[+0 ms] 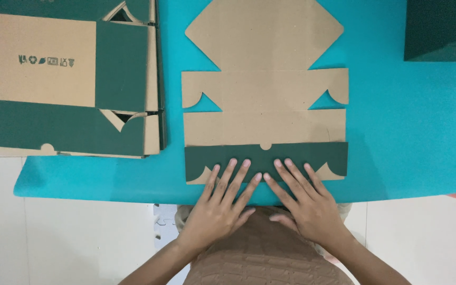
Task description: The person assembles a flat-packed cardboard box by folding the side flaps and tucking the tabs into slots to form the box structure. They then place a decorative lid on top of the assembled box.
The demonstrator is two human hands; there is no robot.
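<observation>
A flat die-cut cardboard box blank (264, 100) lies brown side up on the teal mat (407, 132). Its nearest flap (212, 155) is folded over, showing its dark green side. My left hand (220, 203) and my right hand (304, 200) both lie flat, fingers spread, pressing down on that green flap near the mat's front edge. The index fingers nearly touch at the flap's middle. Neither hand grips anything.
A stack of similar flat green-and-brown box blanks (69, 79) lies at the left, overhanging the mat. A dark green box (442, 29) stands at the far right corner. Pale floor (80, 243) shows below the mat's front edge.
</observation>
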